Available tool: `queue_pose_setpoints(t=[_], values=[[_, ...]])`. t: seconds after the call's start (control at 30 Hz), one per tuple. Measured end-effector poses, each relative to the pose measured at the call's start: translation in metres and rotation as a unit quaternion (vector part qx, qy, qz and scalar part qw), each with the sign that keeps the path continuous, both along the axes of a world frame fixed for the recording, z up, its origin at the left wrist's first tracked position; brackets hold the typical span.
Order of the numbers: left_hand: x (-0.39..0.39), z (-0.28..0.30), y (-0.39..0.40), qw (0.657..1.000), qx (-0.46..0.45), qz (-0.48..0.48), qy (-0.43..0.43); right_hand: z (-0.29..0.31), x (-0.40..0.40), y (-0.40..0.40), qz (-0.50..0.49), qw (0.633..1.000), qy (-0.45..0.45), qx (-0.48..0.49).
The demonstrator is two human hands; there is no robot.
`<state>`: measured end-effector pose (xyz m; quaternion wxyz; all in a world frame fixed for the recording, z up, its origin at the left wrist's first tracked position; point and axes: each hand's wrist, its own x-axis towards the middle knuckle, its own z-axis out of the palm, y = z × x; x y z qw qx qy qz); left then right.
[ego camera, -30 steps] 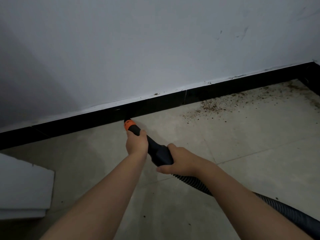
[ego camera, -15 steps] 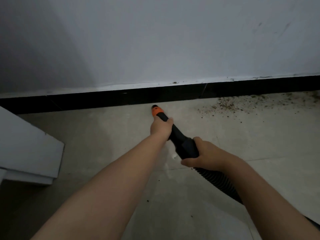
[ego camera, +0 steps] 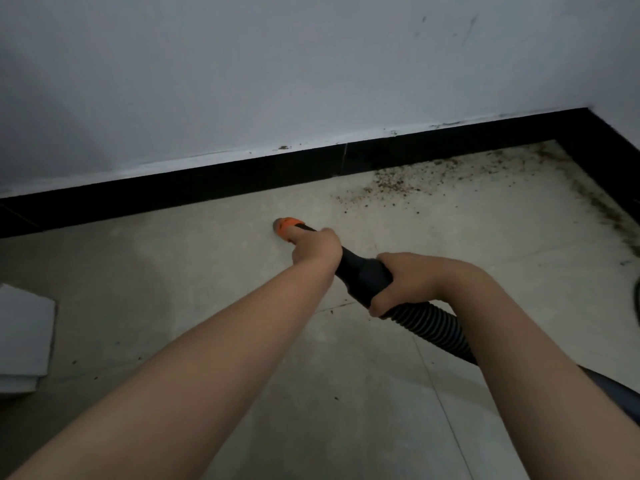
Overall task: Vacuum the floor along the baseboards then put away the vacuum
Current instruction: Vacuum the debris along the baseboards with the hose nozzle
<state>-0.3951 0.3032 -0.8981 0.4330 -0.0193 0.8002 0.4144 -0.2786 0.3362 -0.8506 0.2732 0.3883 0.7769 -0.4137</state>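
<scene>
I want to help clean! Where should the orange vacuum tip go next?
Probably slide the orange-tipped black vacuum nozzle rightward along the black baseboard: the brown crumbs lie there, uncollected, and both the left hand and right hand grip it.

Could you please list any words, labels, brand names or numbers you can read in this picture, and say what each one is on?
There is no readable text.
The orange nozzle tip carries a small dark mark, too blurred to read.
The black vacuum handle, the ribbed hose, the black baseboard and the wall show no lettering.
</scene>
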Motion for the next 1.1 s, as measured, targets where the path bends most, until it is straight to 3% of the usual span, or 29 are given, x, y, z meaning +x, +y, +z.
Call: queue_pose_setpoints(t=[0.17,0.5,1.0,1.1], values=[[0.008,-0.001,-0.003,1.000,-0.007,-0.026,0.013,-0.004,0.009,-0.002,-0.001,1.000,-0.007,0.001],[0.042,0.011,0.011,0.996,0.054,-0.057,-0.045,0.012,0.037,0.009,-0.013,0.999,-0.051,0.014],[0.037,-0.019,-0.023,0.983,0.027,0.172,-0.051,0.014,0.020,-0.006,0.049,0.992,-0.093,-0.070],[0.025,-0.020,-0.033,0.990,0.010,0.139,-0.019,0.007,0.011,-0.015,0.068,0.993,-0.086,-0.052]])
